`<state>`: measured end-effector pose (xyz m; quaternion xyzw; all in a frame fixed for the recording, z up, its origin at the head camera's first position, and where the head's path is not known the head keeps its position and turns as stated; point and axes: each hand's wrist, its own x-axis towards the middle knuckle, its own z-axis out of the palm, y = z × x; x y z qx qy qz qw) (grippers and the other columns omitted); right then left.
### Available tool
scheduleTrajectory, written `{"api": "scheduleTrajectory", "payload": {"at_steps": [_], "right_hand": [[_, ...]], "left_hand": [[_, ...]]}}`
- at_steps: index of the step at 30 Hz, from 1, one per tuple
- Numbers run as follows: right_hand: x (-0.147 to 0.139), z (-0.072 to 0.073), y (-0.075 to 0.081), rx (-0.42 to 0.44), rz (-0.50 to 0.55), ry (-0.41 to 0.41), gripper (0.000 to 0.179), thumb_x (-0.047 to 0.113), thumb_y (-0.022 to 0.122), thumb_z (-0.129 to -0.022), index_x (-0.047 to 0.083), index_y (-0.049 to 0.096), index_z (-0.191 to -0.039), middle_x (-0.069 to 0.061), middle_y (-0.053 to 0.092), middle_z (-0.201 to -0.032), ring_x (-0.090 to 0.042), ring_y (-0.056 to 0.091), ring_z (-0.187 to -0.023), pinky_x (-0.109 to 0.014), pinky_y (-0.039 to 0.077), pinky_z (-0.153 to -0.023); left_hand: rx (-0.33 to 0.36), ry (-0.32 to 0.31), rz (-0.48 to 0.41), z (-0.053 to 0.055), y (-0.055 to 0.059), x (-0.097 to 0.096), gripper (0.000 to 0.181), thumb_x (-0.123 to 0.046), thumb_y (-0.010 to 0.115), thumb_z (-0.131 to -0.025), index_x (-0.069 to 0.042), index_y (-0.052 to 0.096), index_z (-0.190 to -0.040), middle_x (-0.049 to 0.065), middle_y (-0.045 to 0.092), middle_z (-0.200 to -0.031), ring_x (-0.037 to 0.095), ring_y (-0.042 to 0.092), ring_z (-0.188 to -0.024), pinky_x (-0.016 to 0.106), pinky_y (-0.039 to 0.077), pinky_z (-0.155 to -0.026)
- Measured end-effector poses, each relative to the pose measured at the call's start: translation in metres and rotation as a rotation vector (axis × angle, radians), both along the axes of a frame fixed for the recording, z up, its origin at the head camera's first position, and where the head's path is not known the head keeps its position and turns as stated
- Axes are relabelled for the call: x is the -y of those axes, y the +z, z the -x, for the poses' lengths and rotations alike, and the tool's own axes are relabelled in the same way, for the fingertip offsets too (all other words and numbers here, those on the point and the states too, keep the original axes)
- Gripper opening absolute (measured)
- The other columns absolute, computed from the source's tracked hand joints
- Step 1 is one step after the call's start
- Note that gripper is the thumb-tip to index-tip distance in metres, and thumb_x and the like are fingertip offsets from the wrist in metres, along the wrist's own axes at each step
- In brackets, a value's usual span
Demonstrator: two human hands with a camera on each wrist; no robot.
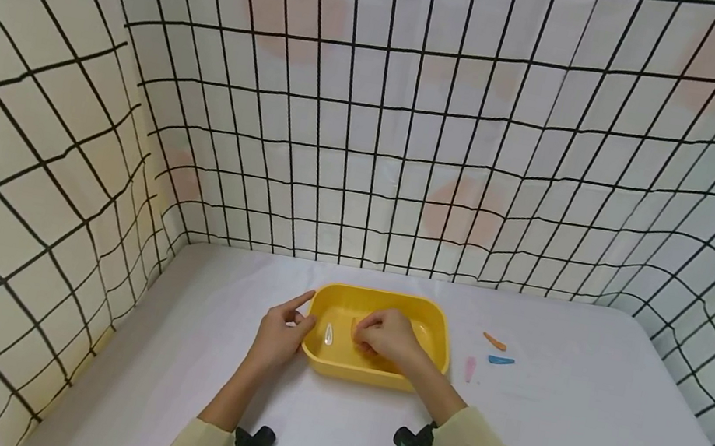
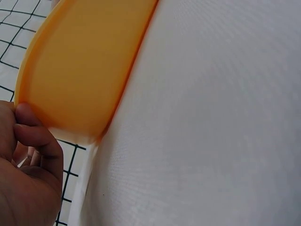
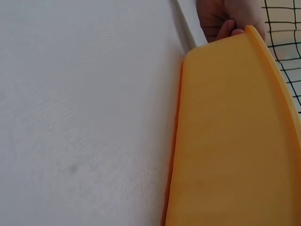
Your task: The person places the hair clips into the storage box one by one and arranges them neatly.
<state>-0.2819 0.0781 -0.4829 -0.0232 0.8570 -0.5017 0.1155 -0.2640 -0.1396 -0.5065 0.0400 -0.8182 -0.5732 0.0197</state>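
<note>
A yellow plastic tray (image 1: 333, 368) sits on the table. At its left end my left hand (image 1: 279, 334) holds the rim, thumb over the edge and a finger stretched along the outside. The left wrist view has curled fingers (image 2: 40, 141) against the tray's end wall. Inside the tray, my right hand (image 1: 390, 336) reaches down with fingers curled together, pinching at a slim orange hair clip (image 1: 353, 326) by the tray's floor; the fingertips are partly hidden. To the left of it, a white hair clip (image 1: 328, 334) lies lengthwise in the tray.
Right of the tray, an orange hair clip (image 1: 494, 341), a blue hair clip (image 1: 501, 361) and a pink hair clip (image 1: 469, 369) lie on the white table (image 1: 321, 438). Black wire mesh (image 1: 411, 114) stands behind and at both sides of the table.
</note>
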Motion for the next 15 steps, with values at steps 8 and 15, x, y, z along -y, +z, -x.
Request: {"api": "scheduleTrajectory", "payload": {"at_steps": [8,15], "right_hand": [[0.009,0.005,-0.001,0.038,-0.040,0.036,0.007,0.012,0.076,-0.087,0.005,0.078,-0.084,-0.006,0.071,-0.070,-0.016,0.064,-0.057,-0.024,0.054,-0.055],[0.013,0.009,-0.004,0.049,-0.061,0.058,0.008,0.010,0.075,-0.087,0.003,0.078,-0.084,-0.005,0.071,-0.070,-0.013,0.065,-0.055,-0.021,0.053,-0.054]], "left_hand": [[0.006,-0.001,-0.006,-0.001,0.001,-0.001,0.053,-0.020,0.069,-0.095,-0.028,0.059,-0.147,0.006,0.060,-0.083,0.015,0.051,-0.048,0.021,0.049,-0.049],[-0.015,-0.005,-0.013,-0.002,0.002,-0.001,0.053,-0.018,0.068,-0.095,-0.025,0.059,-0.147,0.005,0.059,-0.081,0.014,0.051,-0.047,0.021,0.048,-0.047]]}}
